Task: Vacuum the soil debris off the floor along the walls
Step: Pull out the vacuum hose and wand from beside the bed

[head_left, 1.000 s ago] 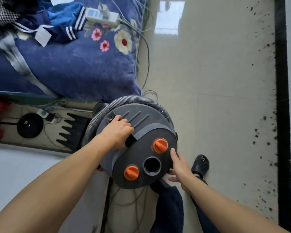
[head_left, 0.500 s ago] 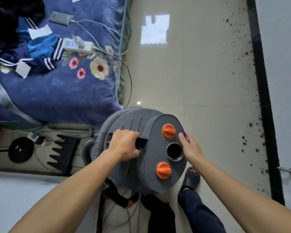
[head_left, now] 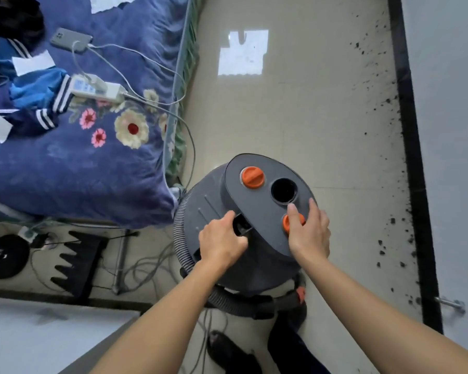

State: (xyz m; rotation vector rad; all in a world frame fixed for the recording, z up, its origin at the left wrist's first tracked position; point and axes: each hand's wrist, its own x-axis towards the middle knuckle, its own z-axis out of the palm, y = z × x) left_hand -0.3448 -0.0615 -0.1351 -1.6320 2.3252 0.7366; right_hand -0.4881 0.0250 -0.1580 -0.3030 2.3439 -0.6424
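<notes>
Grey plastic forms the round canister vacuum cleaner (head_left: 265, 220), which stands on the glossy beige tiled floor (head_left: 295, 117) directly under both hands. Its darker oval top panel carries a round black port (head_left: 283, 190) just beyond the fingers and a ridged orange knob (head_left: 252, 177) farther out. A ribbed grey hose (head_left: 179, 233) curls round the body to the left of the grip.

The left hand (head_left: 222, 242) has its fingers curled tightly round the black carrying handle (head_left: 241, 225). The right hand (head_left: 310, 236) lies on the panel with straight fingers spread over a second orange knob (head_left: 287, 224).

Black soil crumbs (head_left: 392, 220) lie scattered right of that hand, along the black skirting strip (head_left: 414, 163).

Most of the handle is covered by the left hand, and the second knob is half hidden. The canister's lower body lies out of sight beneath the lid, and the hose's end cannot be made out.
</notes>
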